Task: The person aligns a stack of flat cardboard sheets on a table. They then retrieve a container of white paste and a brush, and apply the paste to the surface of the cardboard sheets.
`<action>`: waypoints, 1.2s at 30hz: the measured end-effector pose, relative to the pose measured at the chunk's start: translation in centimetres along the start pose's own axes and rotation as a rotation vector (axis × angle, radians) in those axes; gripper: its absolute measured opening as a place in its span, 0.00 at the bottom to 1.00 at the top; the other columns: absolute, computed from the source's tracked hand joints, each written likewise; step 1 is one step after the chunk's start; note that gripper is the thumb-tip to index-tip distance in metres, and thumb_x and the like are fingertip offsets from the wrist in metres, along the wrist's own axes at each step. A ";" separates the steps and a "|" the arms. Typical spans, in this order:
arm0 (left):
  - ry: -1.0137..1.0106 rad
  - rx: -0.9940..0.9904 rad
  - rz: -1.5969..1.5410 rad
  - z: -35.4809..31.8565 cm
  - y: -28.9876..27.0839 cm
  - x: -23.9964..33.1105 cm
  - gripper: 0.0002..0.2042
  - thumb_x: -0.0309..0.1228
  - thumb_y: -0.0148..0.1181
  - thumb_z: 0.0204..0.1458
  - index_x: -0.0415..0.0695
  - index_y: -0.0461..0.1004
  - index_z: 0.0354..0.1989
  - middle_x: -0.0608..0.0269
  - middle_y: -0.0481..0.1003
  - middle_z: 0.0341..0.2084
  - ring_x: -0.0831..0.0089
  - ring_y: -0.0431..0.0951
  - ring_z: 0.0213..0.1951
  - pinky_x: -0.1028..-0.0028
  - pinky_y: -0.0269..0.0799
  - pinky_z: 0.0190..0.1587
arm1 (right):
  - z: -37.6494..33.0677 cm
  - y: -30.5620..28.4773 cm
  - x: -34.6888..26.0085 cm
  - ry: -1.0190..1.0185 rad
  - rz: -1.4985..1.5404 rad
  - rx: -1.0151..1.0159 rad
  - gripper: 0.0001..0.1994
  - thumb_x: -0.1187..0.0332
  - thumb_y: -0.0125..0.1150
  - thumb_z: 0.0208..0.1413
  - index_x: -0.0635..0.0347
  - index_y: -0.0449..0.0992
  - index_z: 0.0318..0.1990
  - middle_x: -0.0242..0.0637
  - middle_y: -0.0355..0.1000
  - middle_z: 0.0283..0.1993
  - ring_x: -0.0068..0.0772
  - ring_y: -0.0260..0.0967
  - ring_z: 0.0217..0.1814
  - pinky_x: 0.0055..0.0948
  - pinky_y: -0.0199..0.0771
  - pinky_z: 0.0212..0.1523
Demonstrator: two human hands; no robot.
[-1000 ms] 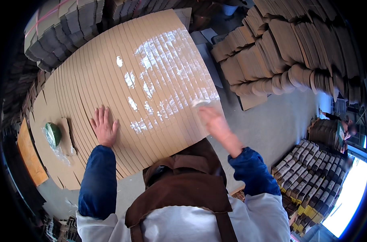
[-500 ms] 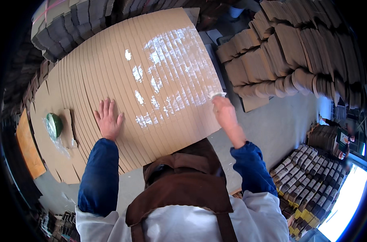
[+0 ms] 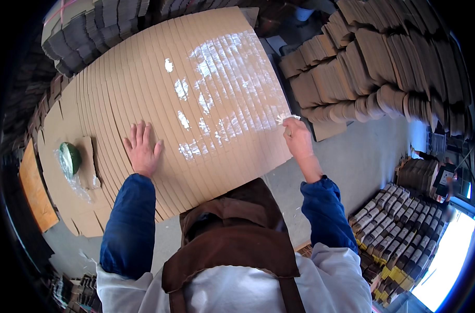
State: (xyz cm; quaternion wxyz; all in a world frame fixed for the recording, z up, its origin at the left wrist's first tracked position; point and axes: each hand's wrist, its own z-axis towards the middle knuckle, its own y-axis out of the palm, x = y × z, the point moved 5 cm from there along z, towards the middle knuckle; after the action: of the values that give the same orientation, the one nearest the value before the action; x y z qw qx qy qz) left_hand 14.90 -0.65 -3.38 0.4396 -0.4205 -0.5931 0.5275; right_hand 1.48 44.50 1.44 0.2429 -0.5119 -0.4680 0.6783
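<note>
Overlapping brown cardboard sheets (image 3: 159, 88) lie fanned out before me, their edges forming many narrow strips. A wet, shiny whitish coating (image 3: 237, 68) covers much of the far right part, with separate patches toward the middle. My left hand (image 3: 143, 152) rests flat on the strips, fingers spread. At the right edge of the sheets, my right hand (image 3: 300, 140) is closed round a small white brush (image 3: 287, 119) with a frayed end; its handle is hidden in my fingers. To the left, a green rounded container (image 3: 70, 158) sits with clear plastic film (image 3: 77, 189) beside a loose cardboard piece (image 3: 89, 156).
Tall stacks of cardboard (image 3: 373, 68) stand at the far right, with more bundles (image 3: 91, 34) at the far left. Bundled packs (image 3: 399, 219) lie on the floor at lower right. An orange-brown board (image 3: 37, 188) leans at the left. Another person is partly visible at the far right.
My right hand has moved slightly right and up with the brush, along the right edge of the sheets. The left hand stays flat on the cardboard.
</note>
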 end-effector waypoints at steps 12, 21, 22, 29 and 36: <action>0.018 0.048 -0.025 0.1 -0.2 0.1 0.33 0.49 0.57 0.57 0.51 0.60 0.70 0.63 0.56 0.73 0.57 0.48 0.75 0.41 0.40 0.72 | -2.4 3.5 -12.4 -0.257 0.147 -0.113 0.10 0.81 0.57 0.46 0.61 0.76 0.38 0.43 0.75 0.43 0.51 0.73 0.46 0.44 0.75 0.49; 0.025 0.047 -0.017 0.1 -0.3 0.2 0.32 0.50 0.56 0.57 0.51 0.62 0.70 0.63 0.55 0.73 0.56 0.48 0.75 0.40 0.41 0.71 | -2.0 4.5 -9.7 -0.251 0.081 -0.022 0.13 0.81 0.57 0.44 0.61 0.76 0.39 0.43 0.75 0.44 0.52 0.72 0.47 0.45 0.76 0.47; 0.028 0.054 -0.021 0.2 -0.3 0.1 0.32 0.50 0.56 0.57 0.51 0.62 0.70 0.63 0.55 0.73 0.57 0.48 0.75 0.40 0.41 0.71 | -1.6 5.2 -7.1 -0.194 0.083 -0.023 0.13 0.81 0.57 0.44 0.60 0.77 0.39 0.43 0.75 0.44 0.52 0.72 0.47 0.45 0.76 0.48; -0.002 -0.021 0.000 0.0 -0.3 0.1 0.33 0.49 0.54 0.59 0.51 0.59 0.71 0.63 0.53 0.74 0.56 0.46 0.75 0.42 0.39 0.72 | -1.4 2.9 -6.2 -0.174 0.098 -0.023 0.13 0.80 0.60 0.44 0.58 0.76 0.40 0.41 0.75 0.44 0.51 0.73 0.48 0.45 0.75 0.51; 0.008 -0.023 0.001 0.1 -0.2 0.1 0.33 0.49 0.54 0.59 0.51 0.59 0.71 0.63 0.53 0.74 0.56 0.46 0.76 0.42 0.39 0.72 | -1.5 2.2 -7.7 -0.050 0.079 -0.157 0.15 0.82 0.60 0.43 0.57 0.75 0.41 0.38 0.75 0.44 0.48 0.72 0.51 0.42 0.75 0.52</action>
State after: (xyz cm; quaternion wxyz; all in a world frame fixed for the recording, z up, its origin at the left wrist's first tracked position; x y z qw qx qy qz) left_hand 14.78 -0.61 -3.16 0.4367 -0.4278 -0.5972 0.5192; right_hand 5.95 37.83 3.06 0.1632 -0.5303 -0.5049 0.6612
